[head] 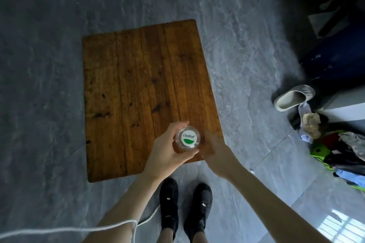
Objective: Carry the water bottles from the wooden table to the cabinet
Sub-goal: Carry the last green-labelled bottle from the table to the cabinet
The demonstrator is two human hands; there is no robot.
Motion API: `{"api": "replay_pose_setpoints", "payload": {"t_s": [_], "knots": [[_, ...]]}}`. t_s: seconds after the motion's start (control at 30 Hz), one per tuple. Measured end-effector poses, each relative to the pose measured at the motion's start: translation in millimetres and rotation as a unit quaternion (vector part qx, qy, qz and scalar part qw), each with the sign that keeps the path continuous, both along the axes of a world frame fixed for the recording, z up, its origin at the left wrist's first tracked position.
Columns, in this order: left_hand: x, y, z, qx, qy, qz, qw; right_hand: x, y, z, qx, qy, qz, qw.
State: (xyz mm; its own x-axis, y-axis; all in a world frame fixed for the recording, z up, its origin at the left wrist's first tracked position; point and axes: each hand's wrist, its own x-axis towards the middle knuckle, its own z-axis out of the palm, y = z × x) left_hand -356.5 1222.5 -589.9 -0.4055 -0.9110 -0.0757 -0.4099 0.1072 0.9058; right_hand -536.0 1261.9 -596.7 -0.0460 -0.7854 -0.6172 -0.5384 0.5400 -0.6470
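Water bottle [187,138]: one only, seen from straight above, so that its white cap with the green mark and the printed word fills most of what shows, with a ring of clear plastic around it. It stands over the near right corner of the bench [138,89], a single low top of four or five dark-stained planks; whether its base rests on the wood or is lifted off cannot be told from this angle.

Two hands are at it. The left hand [167,151] grasps the bottle, fingers curled round the far side and thumb round the near side just under the cap. The right hand [212,147] is against the bottle's right side, its fingers going down behind the plastic (they blur there), so I cannot tell whether it is grasping or merely touching.

Two bare forearms run back toward the camera. One white cord [79,228] crosses the left forearm and trails on the floor [43,65], which is grey stone-patterned tile. Two black shoes [185,209] stand side by side just beside the bench's near edge.

To the right, well apart from the bench, lies one pale slipper [294,97], and near it a heap of clothes and bags [333,148], green and dark among them, too jumbled to count.
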Motion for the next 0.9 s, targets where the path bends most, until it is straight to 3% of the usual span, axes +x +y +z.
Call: {"api": "replay_pose_setpoints", "payload": {"t_s": [0.1, 0.27, 0.37, 0.5, 0.67, 0.9], "knots": [[8.4, 5.1, 9.0, -0.006, -0.011, 0.005, 1.000, 0.9, -4.4, 26.0, 0.041, -0.116, -0.119, 0.985], [22.1, 11.7, 44.1, -0.035, -0.008, -0.002, 0.999, -6.4, -0.2, 31.9, 0.119, -0.198, -0.166, 0.959], [27.9, 18.2, 74.5, -0.055, -0.001, -0.001, 0.998, -4.3, 6.4, 31.7, 0.173, -0.264, -0.236, 0.919], [30.8, 26.5, 113.3, -0.081, 0.001, -0.008, 0.997, 2.3, 12.0, 45.7, 0.241, -0.357, -0.247, 0.868], [28.0, 29.8, 148.9, -0.083, 0.007, -0.029, 0.996, 6.1, 16.7, 76.5, 0.261, -0.455, -0.239, 0.817], [8.8, 15.6, 189.6, -0.075, 0.021, -0.037, 0.996, -7.5, 15.0, 110.9, 0.255, -0.474, -0.308, 0.784]]}}
